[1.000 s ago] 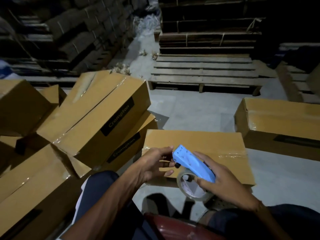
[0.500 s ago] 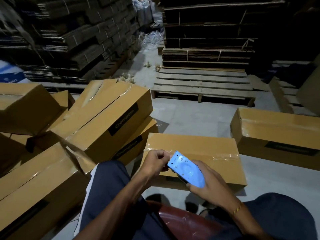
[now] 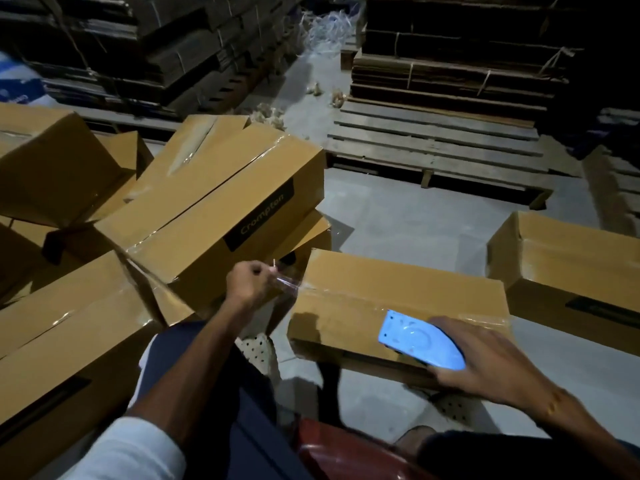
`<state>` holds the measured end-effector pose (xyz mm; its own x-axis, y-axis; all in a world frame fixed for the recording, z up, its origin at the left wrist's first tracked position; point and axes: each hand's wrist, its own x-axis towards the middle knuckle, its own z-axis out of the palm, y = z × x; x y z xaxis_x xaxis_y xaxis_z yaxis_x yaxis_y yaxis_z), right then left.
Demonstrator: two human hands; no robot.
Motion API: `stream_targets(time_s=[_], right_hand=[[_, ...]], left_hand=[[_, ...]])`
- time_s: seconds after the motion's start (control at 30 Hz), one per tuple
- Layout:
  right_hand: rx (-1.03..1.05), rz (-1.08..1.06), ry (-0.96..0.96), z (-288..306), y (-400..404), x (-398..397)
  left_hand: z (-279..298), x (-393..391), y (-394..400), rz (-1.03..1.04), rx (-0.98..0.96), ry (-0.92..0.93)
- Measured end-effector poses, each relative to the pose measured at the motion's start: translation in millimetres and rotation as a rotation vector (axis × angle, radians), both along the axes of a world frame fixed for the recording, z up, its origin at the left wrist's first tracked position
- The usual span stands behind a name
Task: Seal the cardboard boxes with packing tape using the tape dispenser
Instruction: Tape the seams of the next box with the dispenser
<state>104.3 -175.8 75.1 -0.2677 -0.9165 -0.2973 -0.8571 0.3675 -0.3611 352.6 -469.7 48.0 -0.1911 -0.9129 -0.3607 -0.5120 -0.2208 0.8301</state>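
Warehouse floor, background stock and fittings.

Grey concrete floor [image 3: 398, 220], centre of frame. Bare slatted wooden pallet [image 3: 436, 143], upper centre-right, lying flat on the floor. Bundles of flattened dark corrugated cardboard tied with string [image 3: 450, 71], stacked behind the pallet at upper right; a larger stack of tied flat cardboard sheets [image 3: 138, 46] at upper left. Tangle of white plastic strapping [image 3: 325, 26], top centre. Dark red plastic seat [image 3: 332, 455], bottom centre.

matt cardboard box [image 3: 398, 299], glossy clear tape [image 3: 289, 284]
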Motion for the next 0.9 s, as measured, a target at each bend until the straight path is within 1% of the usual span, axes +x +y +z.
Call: stream_targets(time_s=[0.1, 0.2, 0.3, 0.4, 0.47, 0.57, 0.67, 0.73, 0.83, 0.9], right_hand=[[0.059, 0.053, 0.014, -19.7, -34.4, -22.8], [0.092, 0.104, 0.06, -44.7, -79.6, -47.4], [0.182, 0.16, 0.07, -79.1, -118.8, -74.6], [0.293, 0.207, 0.079, -111.6, -145.5, -96.5], [0.321, 0.229, 0.083, -129.3, -152.1, -108.1], [0.278, 0.281, 0.101, -147.7, -149.2, -120.7], [0.253, 0.252, 0.049, -157.1, -147.4, -124.6], [0.253, 0.243, 0.052, -160.2, -150.0, -123.1], [0.249, 0.246, 0.077, -162.7, -153.0, -121.8], [0.241, 0.237, 0.058, -163.5, -151.6, -123.5]], left_hand=[[-38.3, -13.8, -20.5, -0.004, 0.031, -0.033], [-86.3, -23.9, -38.8, 0.038, 0.111, -0.058], [-131.6, -36.8, -52.5, 0.061, 0.187, -0.089], [-165.3, -56.0, -59.6, 0.125, 0.215, -0.12], [-185.8, -65.6, -62.6, 0.151, 0.229, -0.137], [-205.1, -73.2, -63.2, 0.157, 0.256, -0.139], [-216.0, -74.9, -65.7, 0.17, 0.264, -0.133], [-222.6, -73.0, -67.7, 0.167, 0.279, -0.125], [-225.1, -70.5, -67.8, 0.118, 0.252, -0.149], [-220.0, -71.3, -65.5, 0.092, 0.239, -0.149]])
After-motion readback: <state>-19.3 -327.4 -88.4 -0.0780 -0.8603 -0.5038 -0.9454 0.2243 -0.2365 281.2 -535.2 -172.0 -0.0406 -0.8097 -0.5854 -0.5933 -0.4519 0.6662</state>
